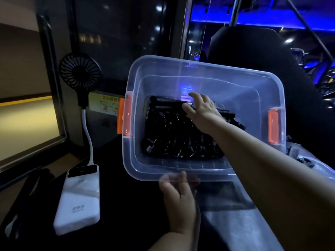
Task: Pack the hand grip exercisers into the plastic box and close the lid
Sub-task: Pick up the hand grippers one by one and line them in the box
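Observation:
A clear plastic box with an orange latch at each end sits tilted toward me, its top open. Several black hand grip exercisers with metal springs lie piled on its floor. My right hand reaches into the box from the right. Its fingers are spread and fairly straight, resting on the top exercisers at the far side of the pile. My left hand grips the near rim of the box from below, and its fingertips show through the plastic.
A black handheld fan stands at the left, wired by a white cable to a white power bank. A yellow sticker is on the wall behind. Clear plastic with dark pieces lies to the right of the box.

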The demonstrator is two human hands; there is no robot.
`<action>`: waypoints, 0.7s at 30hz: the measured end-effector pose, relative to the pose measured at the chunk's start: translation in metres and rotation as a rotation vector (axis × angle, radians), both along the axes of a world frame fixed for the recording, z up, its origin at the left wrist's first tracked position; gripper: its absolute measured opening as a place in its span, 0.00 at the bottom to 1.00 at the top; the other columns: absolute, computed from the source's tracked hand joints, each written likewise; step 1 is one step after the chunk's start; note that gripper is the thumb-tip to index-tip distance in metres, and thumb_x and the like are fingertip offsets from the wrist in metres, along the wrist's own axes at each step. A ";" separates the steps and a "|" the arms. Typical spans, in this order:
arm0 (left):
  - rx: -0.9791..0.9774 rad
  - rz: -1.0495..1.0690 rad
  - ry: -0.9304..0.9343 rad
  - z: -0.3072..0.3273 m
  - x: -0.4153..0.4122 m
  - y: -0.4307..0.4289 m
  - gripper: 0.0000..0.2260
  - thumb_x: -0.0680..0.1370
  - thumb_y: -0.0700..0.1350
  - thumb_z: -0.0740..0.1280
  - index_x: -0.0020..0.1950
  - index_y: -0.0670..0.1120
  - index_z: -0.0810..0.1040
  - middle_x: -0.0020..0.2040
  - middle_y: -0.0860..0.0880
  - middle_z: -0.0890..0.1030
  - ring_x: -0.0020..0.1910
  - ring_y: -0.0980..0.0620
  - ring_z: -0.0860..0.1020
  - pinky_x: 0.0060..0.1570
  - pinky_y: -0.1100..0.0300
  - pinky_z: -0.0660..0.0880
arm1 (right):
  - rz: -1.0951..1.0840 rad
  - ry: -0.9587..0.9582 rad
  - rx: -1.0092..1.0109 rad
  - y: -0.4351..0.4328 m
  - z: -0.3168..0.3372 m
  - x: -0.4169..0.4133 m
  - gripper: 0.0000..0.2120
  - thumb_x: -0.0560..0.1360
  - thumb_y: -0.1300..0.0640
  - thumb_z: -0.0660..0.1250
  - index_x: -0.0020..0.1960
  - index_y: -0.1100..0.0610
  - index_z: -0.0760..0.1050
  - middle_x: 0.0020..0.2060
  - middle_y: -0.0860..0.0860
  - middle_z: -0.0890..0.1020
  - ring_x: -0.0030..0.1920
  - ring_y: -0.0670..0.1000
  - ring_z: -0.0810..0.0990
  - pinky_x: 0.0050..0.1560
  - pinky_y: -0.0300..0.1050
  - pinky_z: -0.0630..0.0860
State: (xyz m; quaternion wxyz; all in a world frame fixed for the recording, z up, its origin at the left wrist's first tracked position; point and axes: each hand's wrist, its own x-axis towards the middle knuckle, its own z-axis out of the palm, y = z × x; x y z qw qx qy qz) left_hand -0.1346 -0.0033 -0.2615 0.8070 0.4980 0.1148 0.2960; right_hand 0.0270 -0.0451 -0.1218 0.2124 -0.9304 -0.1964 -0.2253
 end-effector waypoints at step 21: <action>0.063 0.068 0.029 0.005 -0.006 -0.004 0.06 0.82 0.44 0.58 0.46 0.51 0.63 0.40 0.47 0.82 0.35 0.55 0.81 0.38 0.61 0.74 | -0.201 -0.402 0.263 -0.195 -0.082 -0.106 0.18 0.75 0.45 0.57 0.52 0.57 0.76 0.49 0.56 0.77 0.53 0.59 0.73 0.55 0.50 0.68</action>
